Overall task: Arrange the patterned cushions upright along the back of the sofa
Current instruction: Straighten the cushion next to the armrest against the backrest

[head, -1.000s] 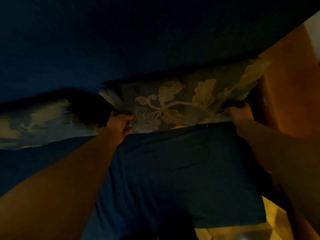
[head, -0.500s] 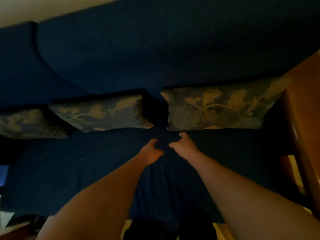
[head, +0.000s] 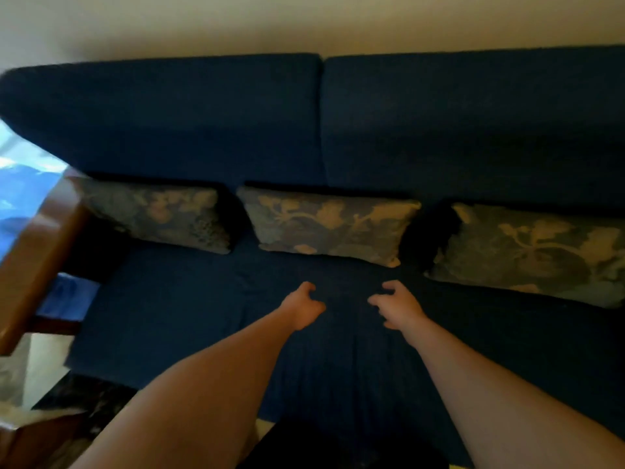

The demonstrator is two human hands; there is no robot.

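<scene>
Nearest, low in the frame, the left hand (head: 302, 308) and right hand (head: 399, 306) hover over the sofa (head: 203, 316) seat, fingers loosely curled and holding nothing. Beyond, across mid-frame, the left cushion (head: 159, 216), middle cushion (head: 329, 225) and right cushion (head: 537, 253) lean against the backrest (head: 203, 120), so the arranging looks essentially done, perhaps bar straightening.

Open seat in front, cushions lining the back

The sofa seat (head: 189, 309) lies bare ahead of both hands, free to reach across. Three cushions – left (head: 159, 216), middle (head: 329, 225), right (head: 531, 252) – block the backrest, with dark gaps between them. A wooden armrest (head: 37, 245) closes the left end.
</scene>
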